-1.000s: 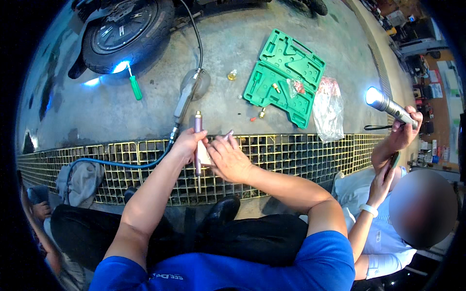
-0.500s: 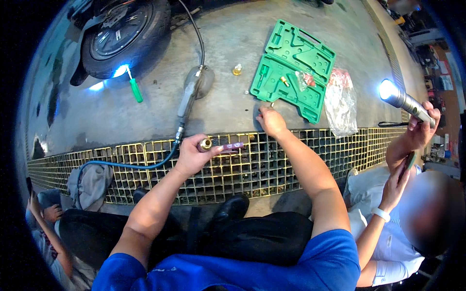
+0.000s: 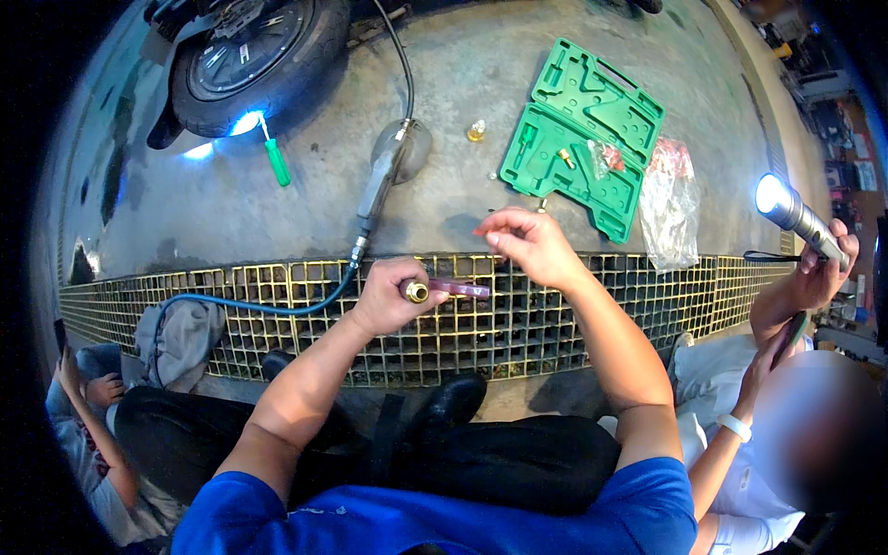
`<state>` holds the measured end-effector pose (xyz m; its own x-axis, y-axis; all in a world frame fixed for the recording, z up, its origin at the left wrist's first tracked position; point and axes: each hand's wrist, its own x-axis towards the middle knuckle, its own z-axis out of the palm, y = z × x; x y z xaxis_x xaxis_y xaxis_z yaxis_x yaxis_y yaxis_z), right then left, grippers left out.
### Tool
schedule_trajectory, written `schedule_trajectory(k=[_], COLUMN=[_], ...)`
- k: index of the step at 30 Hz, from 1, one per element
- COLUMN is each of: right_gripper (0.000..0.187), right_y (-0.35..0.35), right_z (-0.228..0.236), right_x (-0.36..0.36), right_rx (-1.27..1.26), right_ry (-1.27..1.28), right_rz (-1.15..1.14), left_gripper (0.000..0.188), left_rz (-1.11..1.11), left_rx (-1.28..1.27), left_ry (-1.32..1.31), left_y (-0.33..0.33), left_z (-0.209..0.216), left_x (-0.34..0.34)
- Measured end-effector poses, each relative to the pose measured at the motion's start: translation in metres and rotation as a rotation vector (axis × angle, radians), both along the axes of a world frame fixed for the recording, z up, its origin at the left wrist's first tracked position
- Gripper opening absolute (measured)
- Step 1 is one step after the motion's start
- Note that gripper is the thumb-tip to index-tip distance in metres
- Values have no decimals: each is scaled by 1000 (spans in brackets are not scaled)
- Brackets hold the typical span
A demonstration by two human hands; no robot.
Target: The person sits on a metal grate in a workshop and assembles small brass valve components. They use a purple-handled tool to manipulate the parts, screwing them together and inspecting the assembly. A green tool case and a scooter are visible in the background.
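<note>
The right hand (image 3: 536, 246) had lifted a tiny red piece (image 3: 478, 232) off the grey concrete floor (image 3: 444, 190) – pinched at its fingertips – while the left hand (image 3: 384, 296), curled tight, gripped a purple, brass-ended tube (image 3: 462, 289) above yellow-barred grating (image 3: 523, 338); both were occupied.

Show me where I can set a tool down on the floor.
Bare floor lies between the green screwdriver and the grey-handled tool, and between the wheel and the yellow grating. Around the green case it is crowded: plastic bag alongside, right hand nearby.
</note>
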<state>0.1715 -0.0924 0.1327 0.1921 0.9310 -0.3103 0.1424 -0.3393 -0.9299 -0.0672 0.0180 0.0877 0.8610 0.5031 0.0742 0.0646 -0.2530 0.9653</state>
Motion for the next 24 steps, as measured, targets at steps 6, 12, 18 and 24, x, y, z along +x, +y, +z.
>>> schedule_trajectory(k=[6,12,18,24], right_gripper=[17,14,14,15], right_y=[-1,2,5,6], right_z=[58,62,63,67], right_x=[-42,-52,-53,-53], right_rx=[65,279,353,353], right_ry=[451,37,-15,0], right_rz=[244,365,334,330], left_gripper=[30,30,27,24], left_rz=[-18,-60,-49,-30], left_rx=[105,164,130,71], left_ry=[-17,-42,-73,-148], left_y=[1,2,2,1], left_z=[4,5,4,5], left_x=[2,1,-3,0])
